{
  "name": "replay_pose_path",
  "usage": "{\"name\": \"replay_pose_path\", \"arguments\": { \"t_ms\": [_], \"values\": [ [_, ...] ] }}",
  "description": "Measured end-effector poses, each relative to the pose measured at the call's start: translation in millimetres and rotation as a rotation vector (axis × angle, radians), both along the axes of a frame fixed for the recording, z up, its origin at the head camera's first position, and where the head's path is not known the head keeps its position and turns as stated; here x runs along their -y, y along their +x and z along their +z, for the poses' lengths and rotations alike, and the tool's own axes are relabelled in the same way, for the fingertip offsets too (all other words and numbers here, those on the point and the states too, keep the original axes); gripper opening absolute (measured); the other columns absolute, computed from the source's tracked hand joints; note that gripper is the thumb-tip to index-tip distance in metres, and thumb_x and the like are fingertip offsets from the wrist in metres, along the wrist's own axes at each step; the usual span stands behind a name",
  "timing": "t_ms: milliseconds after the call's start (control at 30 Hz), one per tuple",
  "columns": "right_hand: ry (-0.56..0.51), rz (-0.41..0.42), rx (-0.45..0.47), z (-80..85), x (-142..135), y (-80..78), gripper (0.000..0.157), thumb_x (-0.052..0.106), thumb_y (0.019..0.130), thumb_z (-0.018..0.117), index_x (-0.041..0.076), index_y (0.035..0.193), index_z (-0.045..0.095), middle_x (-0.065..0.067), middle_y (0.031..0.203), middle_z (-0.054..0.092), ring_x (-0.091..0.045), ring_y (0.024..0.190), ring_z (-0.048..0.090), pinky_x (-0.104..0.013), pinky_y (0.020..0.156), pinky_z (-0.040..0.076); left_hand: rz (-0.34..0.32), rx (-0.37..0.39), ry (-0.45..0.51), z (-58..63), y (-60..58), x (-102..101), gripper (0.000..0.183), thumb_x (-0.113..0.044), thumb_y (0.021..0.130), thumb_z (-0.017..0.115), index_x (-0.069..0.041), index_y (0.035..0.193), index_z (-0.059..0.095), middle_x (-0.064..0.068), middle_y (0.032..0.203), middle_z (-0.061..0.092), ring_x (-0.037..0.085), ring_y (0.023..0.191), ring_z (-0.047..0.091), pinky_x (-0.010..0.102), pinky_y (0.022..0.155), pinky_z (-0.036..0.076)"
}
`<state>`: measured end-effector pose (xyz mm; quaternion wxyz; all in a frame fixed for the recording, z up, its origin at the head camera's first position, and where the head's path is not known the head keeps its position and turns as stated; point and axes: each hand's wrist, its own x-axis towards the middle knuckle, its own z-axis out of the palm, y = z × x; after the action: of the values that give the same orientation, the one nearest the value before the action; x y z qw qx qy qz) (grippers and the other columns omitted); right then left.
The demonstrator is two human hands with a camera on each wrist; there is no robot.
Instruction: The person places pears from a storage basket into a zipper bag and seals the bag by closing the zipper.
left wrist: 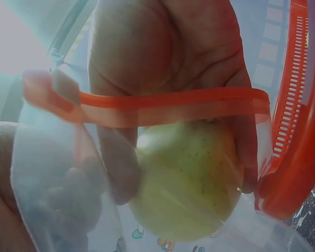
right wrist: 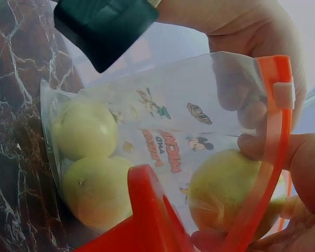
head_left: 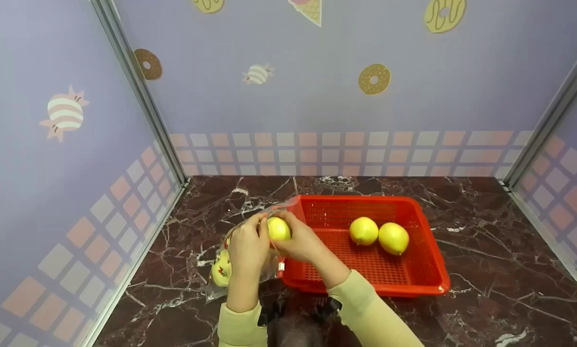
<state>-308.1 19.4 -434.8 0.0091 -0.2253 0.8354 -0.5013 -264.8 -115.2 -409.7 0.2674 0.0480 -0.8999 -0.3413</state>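
A clear zip bag (right wrist: 163,89) with an orange zip strip, white slider and cartoon print lies between both hands, its mouth spread. My left hand (head_left: 248,243) grips the bag's edge near the slider; its curled fingers show through the plastic in the left wrist view. My right hand (head_left: 301,239) holds a round yellow-green fruit (left wrist: 186,181) between thumb and fingers, at the bag's mouth, partly past the zip strip. Two more such fruits, an upper one (right wrist: 86,128) and a lower one (right wrist: 97,191), sit at the bag's bottom.
A red plastic basket (head_left: 365,290) with slotted walls stands right beside the bag, its left end close to the right hand. Inside it two yellow fruits (head_left: 364,231) lie side by side. Everything stands on a dark red marbled tabletop (head_left: 500,270), with patterned panels (head_left: 317,111) at back and sides.
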Motion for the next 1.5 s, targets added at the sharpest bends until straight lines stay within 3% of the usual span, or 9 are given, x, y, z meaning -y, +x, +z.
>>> {"name": "replay_pose_path", "arguments": {
  "t_ms": [300, 467, 700, 967, 1233, 1500],
  "values": [
    [-0.035, 0.005, 0.116, -1.8, -2, 1.7, 0.065, 0.013, 0.09, 0.077, 0.004, 0.147, 0.047, -0.03, 0.139, 0.057, -0.045, 0.126, 0.062, -0.047, 0.087, 0.061, 0.001, 0.009, -0.004, 1.0, -0.8, -1, 0.022, -0.02, 0.1, 0.063, -0.012, 0.113, 0.078, 0.014, 0.093, 0.079, 0.037, 0.078, 0.073, 0.053, 0.064, 0.054],
    [-0.061, 0.025, 0.123, -2.0, -1, 2.1, 0.063, 0.012, 0.091, 0.076, 0.003, 0.147, 0.047, -0.028, 0.134, 0.059, -0.044, 0.122, 0.065, -0.043, 0.081, 0.063, 0.01, 0.017, -0.005, 1.0, -0.7, -1, 0.022, -0.021, 0.1, 0.063, -0.013, 0.114, 0.078, 0.015, 0.097, 0.079, 0.039, 0.082, 0.074, 0.054, 0.066, 0.054],
    [-0.071, 0.026, 0.143, -1.9, -2, 3.4, 0.059, 0.014, 0.093, 0.075, 0.005, 0.145, 0.048, -0.028, 0.135, 0.059, -0.042, 0.123, 0.065, -0.042, 0.083, 0.062, 0.015, 0.054, -0.008, 1.6, -0.3, -1, 0.023, -0.021, 0.101, 0.061, -0.014, 0.115, 0.078, 0.018, 0.101, 0.079, 0.043, 0.088, 0.074, 0.057, 0.068, 0.055],
    [-0.125, 0.034, 0.153, -0.9, -3, 3.7, 0.057, 0.008, 0.092, 0.074, 0.003, 0.143, 0.049, -0.031, 0.136, 0.058, -0.049, 0.122, 0.063, -0.037, 0.076, 0.063, 0.013, 0.04, -0.009, 0.5, -1.6, -1, 0.023, -0.021, 0.101, 0.061, -0.013, 0.114, 0.078, 0.017, 0.102, 0.079, 0.043, 0.087, 0.074, 0.056, 0.068, 0.056],
    [-0.053, -0.005, 0.103, 6.2, -9, 4.3, 0.062, 0.013, 0.089, 0.077, 0.006, 0.145, 0.049, -0.029, 0.136, 0.06, -0.042, 0.121, 0.065, -0.049, 0.091, 0.06, 0.01, 0.052, -0.008, 0.5, -1.6, 0, 0.024, -0.021, 0.101, 0.06, -0.012, 0.115, 0.077, 0.017, 0.101, 0.079, 0.042, 0.085, 0.074, 0.056, 0.067, 0.055],
    [-0.001, -0.017, 0.085, 13.0, -17, 4.9, 0.065, 0.017, 0.091, 0.077, 0.011, 0.149, 0.048, -0.023, 0.137, 0.063, -0.039, 0.122, 0.065, -0.052, 0.095, 0.057, 0.002, 0.07, -0.005, 2.5, -1.4, 0, 0.025, -0.021, 0.102, 0.059, -0.012, 0.117, 0.077, 0.019, 0.1, 0.079, 0.042, 0.084, 0.074, 0.055, 0.067, 0.055]
  ]
}}
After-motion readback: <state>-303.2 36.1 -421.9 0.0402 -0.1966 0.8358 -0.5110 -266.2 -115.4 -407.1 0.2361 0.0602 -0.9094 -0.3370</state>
